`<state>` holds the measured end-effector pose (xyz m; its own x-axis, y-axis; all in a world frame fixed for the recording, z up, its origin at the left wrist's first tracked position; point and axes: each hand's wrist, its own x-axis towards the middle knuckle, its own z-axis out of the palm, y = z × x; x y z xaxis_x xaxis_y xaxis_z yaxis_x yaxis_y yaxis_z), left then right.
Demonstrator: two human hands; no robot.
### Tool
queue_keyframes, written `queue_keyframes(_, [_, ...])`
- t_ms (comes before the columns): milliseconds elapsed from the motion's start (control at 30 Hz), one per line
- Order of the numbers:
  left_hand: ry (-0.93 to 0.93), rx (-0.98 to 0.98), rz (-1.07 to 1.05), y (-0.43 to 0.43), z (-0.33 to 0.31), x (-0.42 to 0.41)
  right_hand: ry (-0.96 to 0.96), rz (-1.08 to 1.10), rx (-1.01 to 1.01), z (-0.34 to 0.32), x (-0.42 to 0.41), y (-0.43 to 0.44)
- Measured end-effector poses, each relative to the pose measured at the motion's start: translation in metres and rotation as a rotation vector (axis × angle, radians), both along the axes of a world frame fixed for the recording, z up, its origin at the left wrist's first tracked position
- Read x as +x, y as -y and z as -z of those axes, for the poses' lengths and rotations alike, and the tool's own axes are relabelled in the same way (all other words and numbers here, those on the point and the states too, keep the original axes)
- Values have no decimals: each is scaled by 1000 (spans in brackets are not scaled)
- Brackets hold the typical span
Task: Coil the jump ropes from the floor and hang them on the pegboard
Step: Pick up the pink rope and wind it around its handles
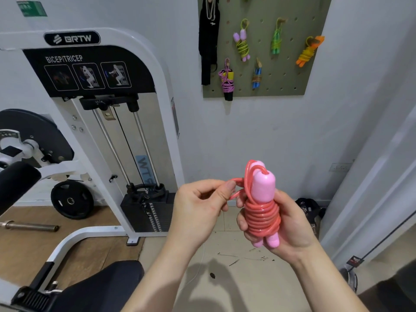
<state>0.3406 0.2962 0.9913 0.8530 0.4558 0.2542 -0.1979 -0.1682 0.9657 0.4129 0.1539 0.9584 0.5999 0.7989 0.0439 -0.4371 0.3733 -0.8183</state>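
So I've got the pink-handled jump rope point(262, 206) in the lower middle of the frame, held out in front of me and a bit below the pegboard point(265, 86) up in the upper right. My right hand point(290, 224) is wrapped around the bundle from behind, fingers curled round the two pink handles and the red cord wound tight about their middle, so the coil can't spring loose while I sort the last bit. Handles stand roughly upright, tops poking above the wraps and bottoms sticking out below my fingers. My left hand point(198, 203), just left of the bundle, has thumb and forefinger pinched on the free loop of red cord point(236, 183) that comes off the top of the coil, the other fingers tucked loosely into the palm. I reckon that loop is being kept out on purpose as the hanger, since the ropes already up there, like the purple-handled rope point(242, 45) and the orange rope point(308, 51), each dangle from a peg by a small loop at the top. Both forearms come up from the bottom edge, wrists bent slightly inward toward each other. Looks like coiling is basically done on this one and what's left is snugging the loop and reaching up to a free peg; can't tell from here which pegs are spare.
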Motion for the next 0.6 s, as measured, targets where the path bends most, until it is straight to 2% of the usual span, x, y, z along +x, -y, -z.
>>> queue_keyframes(133, [58,-57,-54,2,0,4,-34,-6,38,3,-3,-4])
queue_keyframes(267, [86,-58,-45,0,2,0,66,89,-33,1,-5,-4])
queue_keyframes(367, [-5,-29,87,-14,3,-1,273,159,-162,-9,-8,3])
queue_keyframes(467, [-174,117,348,-40,-11,-5,512,191,-318,-24,-13,9])
queue_keyframes(533, [-266,174,537,-52,-25,-11,733,217,-440,-33,-16,10])
queue_keyframes(600, [-328,180,612,-60,-34,-13,988,219,-575,-39,-18,10])
